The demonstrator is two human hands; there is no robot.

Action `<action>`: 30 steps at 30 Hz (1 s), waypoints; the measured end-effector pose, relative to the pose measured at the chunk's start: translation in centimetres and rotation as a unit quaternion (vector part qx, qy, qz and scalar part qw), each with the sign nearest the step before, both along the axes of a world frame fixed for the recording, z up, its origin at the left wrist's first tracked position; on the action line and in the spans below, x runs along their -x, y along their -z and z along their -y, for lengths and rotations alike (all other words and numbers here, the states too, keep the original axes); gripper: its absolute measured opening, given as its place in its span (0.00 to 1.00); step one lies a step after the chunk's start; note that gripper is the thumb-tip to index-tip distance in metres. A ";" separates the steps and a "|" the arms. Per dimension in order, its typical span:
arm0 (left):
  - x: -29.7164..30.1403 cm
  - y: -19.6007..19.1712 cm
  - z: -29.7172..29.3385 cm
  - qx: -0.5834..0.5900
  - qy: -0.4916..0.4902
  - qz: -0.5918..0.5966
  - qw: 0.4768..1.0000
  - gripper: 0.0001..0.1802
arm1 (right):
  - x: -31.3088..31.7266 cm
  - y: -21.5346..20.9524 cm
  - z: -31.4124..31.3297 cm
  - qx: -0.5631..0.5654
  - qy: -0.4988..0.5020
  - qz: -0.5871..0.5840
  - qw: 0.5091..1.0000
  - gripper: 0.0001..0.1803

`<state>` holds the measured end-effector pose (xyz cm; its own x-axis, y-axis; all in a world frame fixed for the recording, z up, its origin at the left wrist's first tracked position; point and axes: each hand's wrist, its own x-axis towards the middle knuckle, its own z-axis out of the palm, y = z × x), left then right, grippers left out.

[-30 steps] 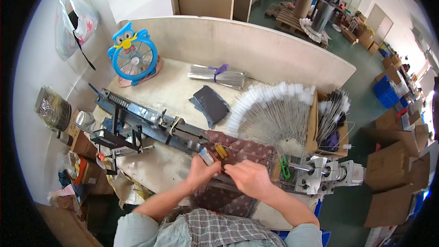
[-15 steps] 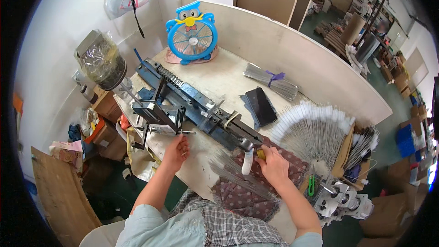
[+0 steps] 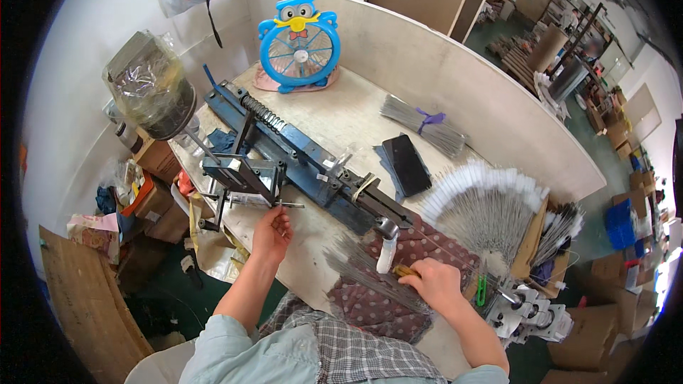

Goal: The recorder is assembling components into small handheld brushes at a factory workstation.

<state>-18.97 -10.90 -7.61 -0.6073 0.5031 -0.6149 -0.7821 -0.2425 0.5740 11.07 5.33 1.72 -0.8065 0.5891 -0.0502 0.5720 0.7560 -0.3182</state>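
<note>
My left hand has its fingers curled at the near end of a black metal frame, just below a thin metal rod; what it grips is hidden. My right hand is closed around a small yellow-brown piece, whose kind I cannot make out. It is beside the white-wrapped handle of a long blue metal bench device. Loose thin metal wires lie on a brown polka-dot cloth left of my right hand.
A fan of white-tipped wires lies at the right, near green snips and a grey metal mechanism. Behind are a dark phone, a tied wire bundle and a blue fan.
My right hand has moved down and slightly right with the yellow-brown piece, away from the bench device's end. My left hand stays at the metal frame.
</note>
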 end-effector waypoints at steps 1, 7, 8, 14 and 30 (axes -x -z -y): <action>-0.4 0.2 -0.3 0.000 0.008 -0.001 1.000 0.08 | -0.7 -1.1 0.2 0.005 -0.012 -0.038 0.999 0.13; -11.5 -5.5 -2.9 -0.034 0.233 -0.143 0.961 0.07 | -3.0 -4.5 -2.6 -0.074 0.012 -0.222 0.972 0.08; -13.7 -6.1 -4.4 -0.059 0.271 -0.142 0.950 0.07 | -3.3 -4.1 -3.3 -0.052 0.048 -0.238 0.969 0.08; -19.7 -6.7 -10.7 -0.120 0.331 -0.167 0.921 0.09 | -6.2 -3.0 -3.9 0.124 0.146 -0.286 0.939 0.09; -21.5 -5.4 -12.0 -0.127 0.348 -0.227 0.901 0.09 | -8.3 -2.4 -4.6 0.190 0.091 -0.283 0.936 0.10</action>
